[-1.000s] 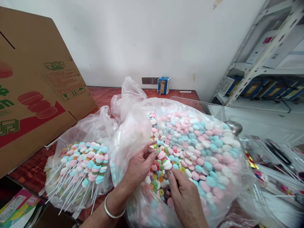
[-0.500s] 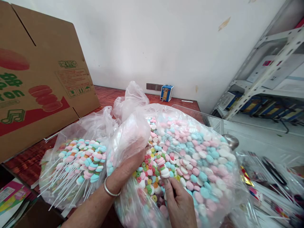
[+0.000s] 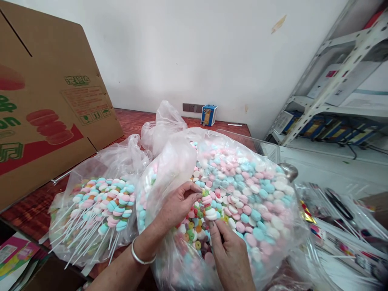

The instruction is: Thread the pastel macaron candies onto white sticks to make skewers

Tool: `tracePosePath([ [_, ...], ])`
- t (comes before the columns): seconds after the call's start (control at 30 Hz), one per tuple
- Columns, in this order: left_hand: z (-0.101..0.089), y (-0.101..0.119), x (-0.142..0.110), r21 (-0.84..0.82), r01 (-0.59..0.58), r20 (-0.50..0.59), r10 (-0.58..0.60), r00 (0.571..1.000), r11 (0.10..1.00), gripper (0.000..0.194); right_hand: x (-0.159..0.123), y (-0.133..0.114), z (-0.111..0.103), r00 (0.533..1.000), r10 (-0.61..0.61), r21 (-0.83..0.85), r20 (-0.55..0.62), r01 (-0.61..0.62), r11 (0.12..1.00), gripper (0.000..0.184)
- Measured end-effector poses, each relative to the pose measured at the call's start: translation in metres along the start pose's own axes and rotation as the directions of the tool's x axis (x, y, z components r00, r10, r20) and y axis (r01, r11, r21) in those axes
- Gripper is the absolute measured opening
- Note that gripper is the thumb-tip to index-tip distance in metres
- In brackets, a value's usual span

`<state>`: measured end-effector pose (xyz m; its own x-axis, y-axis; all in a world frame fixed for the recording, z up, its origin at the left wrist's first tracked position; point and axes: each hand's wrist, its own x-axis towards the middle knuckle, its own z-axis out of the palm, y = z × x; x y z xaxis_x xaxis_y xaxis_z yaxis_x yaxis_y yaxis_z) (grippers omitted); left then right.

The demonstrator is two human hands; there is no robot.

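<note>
My right hand (image 3: pixel 228 246) is closed in a pinch just below a candy skewer (image 3: pixel 209 207), stacked with pink and white marshmallows and coloured pieces between; its stick is hidden by the fingers. At the skewer's top end, my left hand (image 3: pixel 182 202) pinches thumb and forefinger at a small green ring candy (image 3: pixel 205 192). A silver bangle circles the left wrist. Both hands are over a large open clear plastic bag (image 3: pixel 178 157) full of pink, blue and white marshmallows (image 3: pixel 247 210). Small coloured ring candies (image 3: pixel 194 232) lie in it near the hands.
Left of the big bag, another clear bag holds several finished-looking marshmallow skewers (image 3: pixel 106 202) on white sticks. A cardboard box (image 3: pixel 54 93) stands behind it. A blue-and-white device (image 3: pixel 209 115) sits by the wall. At right are a metal scoop (image 3: pixel 289 171), black scissors (image 3: pixel 338 204) and shelving (image 3: pixel 321 105).
My left hand reached under the bag's plastic flap, then came back out to the skewer's top, where a green candy now shows. My right hand kept its pinch. The camera view shifted slightly.
</note>
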<state>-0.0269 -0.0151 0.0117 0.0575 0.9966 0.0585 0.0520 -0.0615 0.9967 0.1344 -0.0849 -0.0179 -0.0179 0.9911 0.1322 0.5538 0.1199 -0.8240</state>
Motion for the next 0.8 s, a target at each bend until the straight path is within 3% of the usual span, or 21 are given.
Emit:
tracePosePath([
  [0.13, -0.004, 0.001, 0.0, -0.053, 0.024, 0.061, -0.02, 0.998, 0.998, 0.019, -0.004, 0.001, -0.001, 0.995, -0.093, -0.118, -0.039, 0.088, 0.989, 0.044],
  [0.23, -0.005, 0.0, 0.0, -0.199, 0.104, 0.089, -0.088, 0.992, 0.975, 0.023, -0.006, 0.0, -0.002, 0.986, -0.15, -0.183, -0.067, 0.135, 0.974, 0.043],
  [0.4, 0.009, 0.0, -0.005, -0.543, 0.357, 0.253, -0.257, 0.933, 0.76, 0.023, -0.005, -0.005, -0.001, 0.977, -0.205, -0.261, -0.064, 0.182, 0.948, 0.035],
  [0.53, 0.026, 0.007, -0.01, -0.722, 0.276, 0.141, -0.255, 0.957, 0.635, 0.017, -0.005, -0.009, -0.004, 0.989, -0.146, -0.228, -0.018, 0.138, 0.964, 0.04],
  [0.63, 0.035, 0.01, -0.014, -0.79, 0.249, 0.104, -0.278, 0.955, 0.56, 0.017, -0.009, -0.008, -0.004, 0.986, -0.161, -0.155, -0.045, 0.152, 0.976, 0.037],
  [0.8, 0.044, 0.01, -0.023, -0.783, 0.23, 0.103, -0.244, 0.964, 0.578, 0.023, -0.019, 0.001, 0.008, 0.97, -0.204, -0.143, -0.134, 0.185, 0.972, 0.029],
])
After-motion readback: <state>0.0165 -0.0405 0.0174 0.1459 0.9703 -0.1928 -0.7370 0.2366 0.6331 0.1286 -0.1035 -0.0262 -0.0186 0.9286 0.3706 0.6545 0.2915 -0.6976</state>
